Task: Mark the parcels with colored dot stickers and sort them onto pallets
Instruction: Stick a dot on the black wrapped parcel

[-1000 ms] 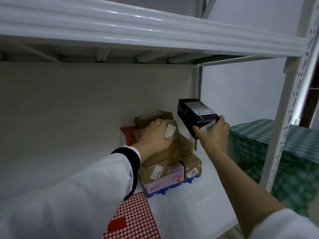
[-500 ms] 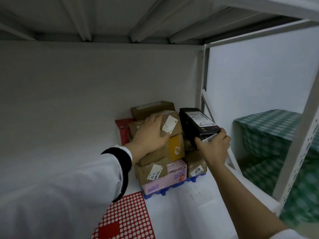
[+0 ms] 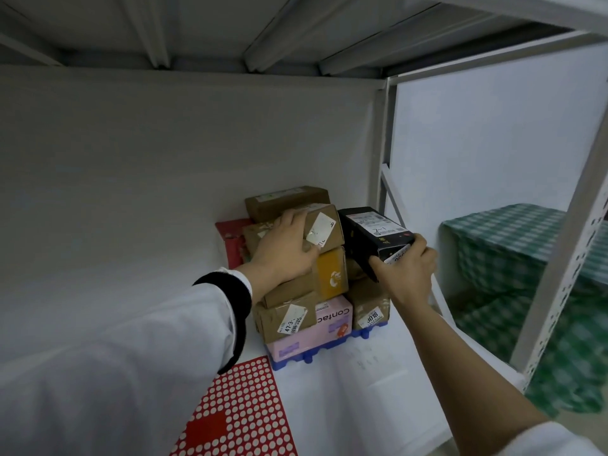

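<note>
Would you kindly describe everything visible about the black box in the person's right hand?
The black box is a long, glossy-looking carton, held tilted with its near end raised. A white printed label with handwritten "2-1" covers its top face; another white label sits on the near end. The right hand has a grip on that near end, fingers wrapped underneath. Its far end sits beside the stacked brown parcels on the blue pallet; whether it touches them is unclear.
</note>
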